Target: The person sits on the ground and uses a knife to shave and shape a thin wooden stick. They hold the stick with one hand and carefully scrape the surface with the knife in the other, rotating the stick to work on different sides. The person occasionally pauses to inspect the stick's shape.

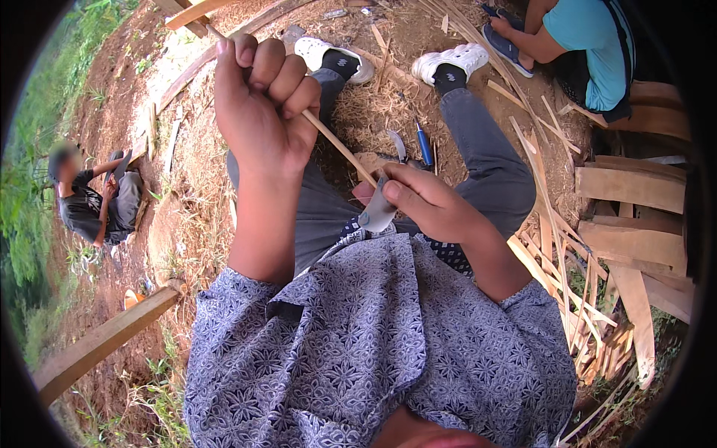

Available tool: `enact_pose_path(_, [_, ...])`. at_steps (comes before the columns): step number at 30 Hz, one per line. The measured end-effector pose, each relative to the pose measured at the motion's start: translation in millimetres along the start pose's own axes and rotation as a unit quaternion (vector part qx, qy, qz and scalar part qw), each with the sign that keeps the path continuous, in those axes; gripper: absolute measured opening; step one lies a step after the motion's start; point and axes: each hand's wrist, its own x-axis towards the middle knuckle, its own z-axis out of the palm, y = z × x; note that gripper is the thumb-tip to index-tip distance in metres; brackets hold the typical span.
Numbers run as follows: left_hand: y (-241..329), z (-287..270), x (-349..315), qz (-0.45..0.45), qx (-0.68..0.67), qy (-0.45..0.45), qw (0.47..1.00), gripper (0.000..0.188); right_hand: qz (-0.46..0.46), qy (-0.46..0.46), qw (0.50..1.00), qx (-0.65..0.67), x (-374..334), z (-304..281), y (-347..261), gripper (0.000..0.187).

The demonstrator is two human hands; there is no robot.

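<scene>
A thin wooden stick (337, 142) slants across in front of me, from upper left down to the middle. My left hand (270, 104) is closed in a fist around its upper part. At the stick's lower end my right hand (427, 200) pinches a small grey piece of sandpaper (378, 212) against the wood, thumb on top. The sandpaper is folded about the stick, and its lower corner hangs over my lap. Fingers hide the very tip of the stick. Between my legs on the ground lie a blue-handled tool (425, 146) and a curved blade (398, 145).
Curved wooden planks (631, 188) are stacked at the right, with split wood strips (549, 269) beside my leg. A person in a teal shirt (586, 48) sits at upper right; another person (97, 196) sits far left. A wooden beam (112, 340) juts in at lower left.
</scene>
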Motion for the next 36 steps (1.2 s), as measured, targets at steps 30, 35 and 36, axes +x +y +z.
enact_pose_path(30, [-48.8,48.2,-87.1,0.105,0.291,-0.041,0.95,0.039,-0.069,0.001,0.996,-0.048,-84.2,34.7,1.9,0.033])
enact_pose_path(35, [-69.5,38.2,-125.4,0.022,0.356,-0.091,0.93,0.037,-0.085,0.023,0.996,-0.023,-90.3,40.5,3.5,0.029])
enact_pose_path(36, [-57.7,38.4,-117.3,0.054,0.341,-0.07,0.936,0.038,-0.079,0.018,0.997,-0.017,-97.5,41.7,9.6,0.029])
